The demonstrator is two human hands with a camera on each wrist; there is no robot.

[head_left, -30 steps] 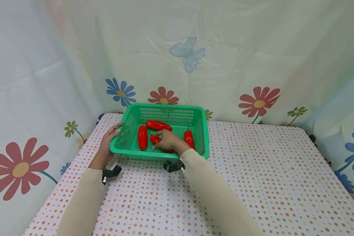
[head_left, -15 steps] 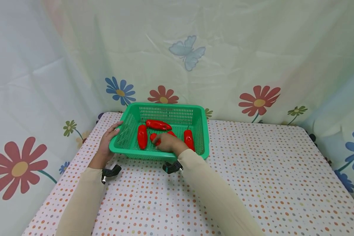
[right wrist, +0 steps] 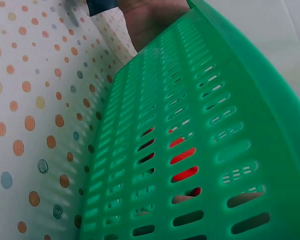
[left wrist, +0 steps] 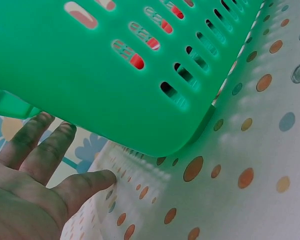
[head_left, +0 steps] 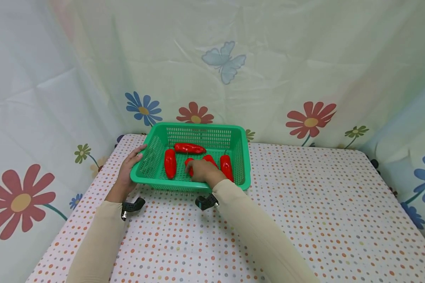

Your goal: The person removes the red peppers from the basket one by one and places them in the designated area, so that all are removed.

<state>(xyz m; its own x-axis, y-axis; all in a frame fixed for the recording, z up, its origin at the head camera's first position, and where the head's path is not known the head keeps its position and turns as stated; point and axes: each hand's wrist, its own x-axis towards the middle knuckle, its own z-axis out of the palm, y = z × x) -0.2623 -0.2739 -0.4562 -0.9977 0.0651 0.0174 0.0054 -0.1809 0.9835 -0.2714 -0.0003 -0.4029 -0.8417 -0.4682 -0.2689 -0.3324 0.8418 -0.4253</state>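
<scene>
A green plastic basket [head_left: 194,186] with slotted walls stands on the table and holds several long red peppers. My left hand [head_left: 128,169] rests against its left side; in the left wrist view the fingertips [left wrist: 65,129] touch the green wall, fingers fairly straight. Inside the basket, my right hand [head_left: 203,171] reaches over the front rim, fingers curled down on a red pepper [head_left: 189,162] near the middle. Most of that pepper is hidden by the hand. Another pepper [head_left: 210,158] shows just behind the knuckles. In the right wrist view the basket wall hides the right hand's fingers.
One pepper [head_left: 170,164] lies along the basket's left part, one [head_left: 190,148] across the back, one [head_left: 226,167] at the right. A dotted cloth covers the table [head_left: 322,204]. A flowered curtain [head_left: 269,78] hangs close behind the basket.
My right hand has closed down on the middle pepper, whose visible end has turned more upright and shifted slightly right. The left hand stays against the basket.
</scene>
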